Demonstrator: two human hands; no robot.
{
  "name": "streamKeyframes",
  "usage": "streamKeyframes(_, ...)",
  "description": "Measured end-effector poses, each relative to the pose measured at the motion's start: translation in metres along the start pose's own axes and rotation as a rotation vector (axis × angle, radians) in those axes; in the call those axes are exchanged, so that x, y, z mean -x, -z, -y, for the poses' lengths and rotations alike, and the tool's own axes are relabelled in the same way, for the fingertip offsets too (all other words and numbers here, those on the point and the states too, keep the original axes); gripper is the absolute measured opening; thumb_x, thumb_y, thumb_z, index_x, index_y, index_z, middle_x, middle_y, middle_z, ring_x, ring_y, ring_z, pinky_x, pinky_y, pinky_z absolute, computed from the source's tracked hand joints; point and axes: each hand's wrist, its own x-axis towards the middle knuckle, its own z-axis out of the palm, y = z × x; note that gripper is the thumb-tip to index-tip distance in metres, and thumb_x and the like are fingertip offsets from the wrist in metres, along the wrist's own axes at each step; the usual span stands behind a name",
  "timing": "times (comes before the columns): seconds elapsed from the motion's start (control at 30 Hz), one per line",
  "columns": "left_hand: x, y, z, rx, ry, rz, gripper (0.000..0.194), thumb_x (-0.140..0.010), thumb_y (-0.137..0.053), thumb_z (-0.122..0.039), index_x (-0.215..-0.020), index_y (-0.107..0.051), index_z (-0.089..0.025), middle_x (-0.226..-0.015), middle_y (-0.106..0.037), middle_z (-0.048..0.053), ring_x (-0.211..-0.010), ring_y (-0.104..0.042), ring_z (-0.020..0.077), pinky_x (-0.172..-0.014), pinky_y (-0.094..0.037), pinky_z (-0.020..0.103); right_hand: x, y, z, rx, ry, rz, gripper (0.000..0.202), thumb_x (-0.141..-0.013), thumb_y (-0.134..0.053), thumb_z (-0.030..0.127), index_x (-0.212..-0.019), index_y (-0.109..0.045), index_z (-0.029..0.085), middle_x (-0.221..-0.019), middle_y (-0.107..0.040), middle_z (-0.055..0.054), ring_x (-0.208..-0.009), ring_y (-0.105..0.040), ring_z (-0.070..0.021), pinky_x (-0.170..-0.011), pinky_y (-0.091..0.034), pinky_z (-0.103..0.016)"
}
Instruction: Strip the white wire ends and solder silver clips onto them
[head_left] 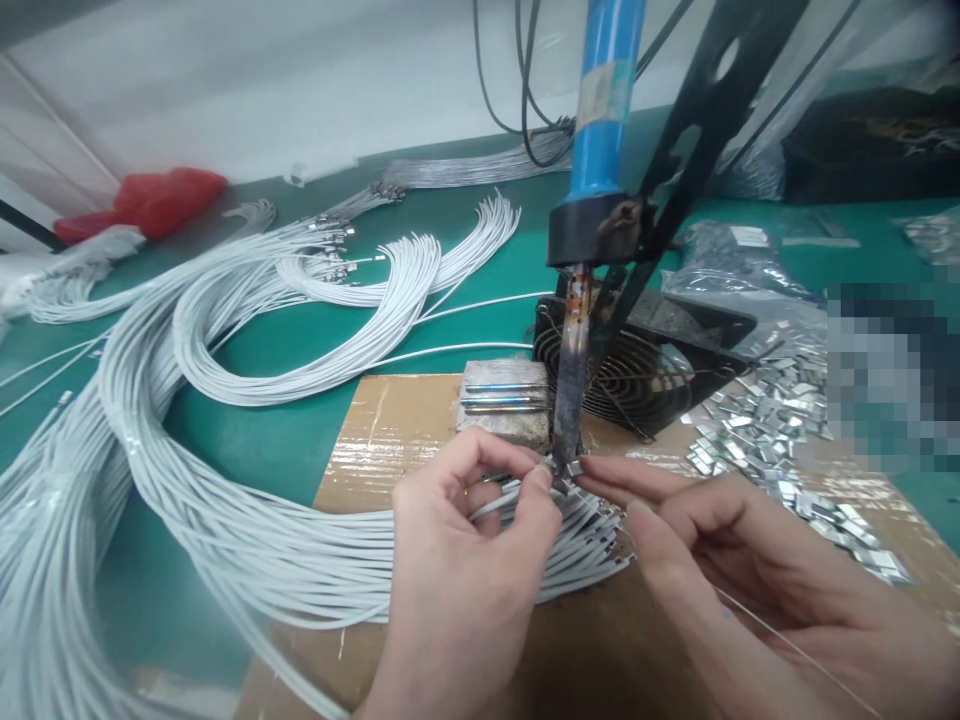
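My left hand (472, 560) pinches a white cable (491, 503) between thumb and forefinger, its end close under the dark tip of the soldering iron (574, 390). The iron has a blue handle and hangs tip-down from a black bracket. From the right, my right hand (720, 560) reaches in with bent fingers, its forefinger touching a small shiny metal piece (574, 467) at the tip. A thin solder wire (795, 648) runs through this hand; where it ends is hidden. Below the tip lie many white cable ends (592, 545), partly behind my left hand.
A metal block with shiny rods (504, 398) sits on the cardboard (390, 420), beside a black fan (637, 370). Loose metal pieces (757, 430) are scattered at right. Thick bundles of white cable (150, 400) cover the left of the green table, with a red bag (150, 200) behind.
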Motion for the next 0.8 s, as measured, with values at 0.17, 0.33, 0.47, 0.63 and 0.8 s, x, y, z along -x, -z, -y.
streamKeyframes(0.17, 0.0001, -0.0013, -0.0018, 0.007, -0.010, -0.018, 0.016, -0.067, -0.070, -0.033, -0.066, -0.064, -0.018, -0.058, -0.060, -0.001, -0.047, -0.035, 0.0086, -0.043, -0.027, 0.020, -0.0011, -0.0002, -0.0001, 0.010, 0.002, -0.005, 0.029, -0.081, -0.079, 0.032, -0.061, -0.060, 0.024, -0.098, -0.081, 0.004, -0.078, -0.077, -0.0123, -0.081, -0.062, -0.014)
streamKeyframes(0.33, 0.0007, -0.0011, -0.0020, 0.009, -0.020, -0.018, 0.013, -0.068, -0.071, -0.029, -0.066, -0.064, -0.018, -0.054, -0.055, -0.003, -0.046, -0.034, 0.0071, -0.042, -0.026, 0.018, -0.0007, -0.0024, 0.0021, 0.004, -0.019, -0.014, 0.029, -0.083, -0.075, 0.033, -0.062, -0.058, 0.024, -0.098, -0.081, 0.004, -0.082, -0.078, -0.0117, -0.083, -0.061, -0.012)
streamKeyframes(0.47, 0.0008, -0.0005, -0.0021, 0.013, -0.049, -0.012, 0.013, -0.069, -0.071, -0.028, -0.067, -0.065, -0.017, -0.057, -0.060, -0.002, -0.047, -0.038, 0.0072, -0.043, -0.030, 0.017, -0.0001, -0.0026, 0.0035, 0.012, -0.009, -0.011, 0.027, -0.084, -0.074, 0.031, -0.062, -0.059, 0.024, -0.098, -0.081, 0.004, -0.082, -0.078, -0.0125, -0.085, -0.061, -0.014)
streamKeyframes(0.63, 0.0008, -0.0005, -0.0003, 0.010, -0.051, -0.014, 0.014, -0.070, -0.072, -0.028, -0.067, -0.066, -0.016, -0.064, -0.066, 0.001, -0.050, -0.045, 0.0081, -0.045, -0.035, 0.017, 0.0001, -0.0023, 0.0040, -0.002, -0.021, -0.013, 0.028, -0.083, -0.075, 0.031, -0.062, -0.059, 0.024, -0.099, -0.081, 0.003, -0.085, -0.079, -0.0121, -0.082, -0.060, -0.010)
streamKeyframes(0.8, -0.0011, -0.0011, 0.0002, 0.010, -0.029, -0.014, 0.015, -0.067, -0.072, -0.030, -0.066, -0.065, -0.016, -0.063, -0.066, 0.001, -0.049, -0.043, 0.0081, -0.045, -0.033, 0.018, -0.0047, 0.0020, -0.0025, 0.008, 0.054, 0.038, 0.025, -0.082, -0.076, 0.026, -0.062, -0.061, 0.023, -0.096, -0.082, 0.002, -0.080, -0.080, -0.0135, -0.077, -0.061, -0.011)
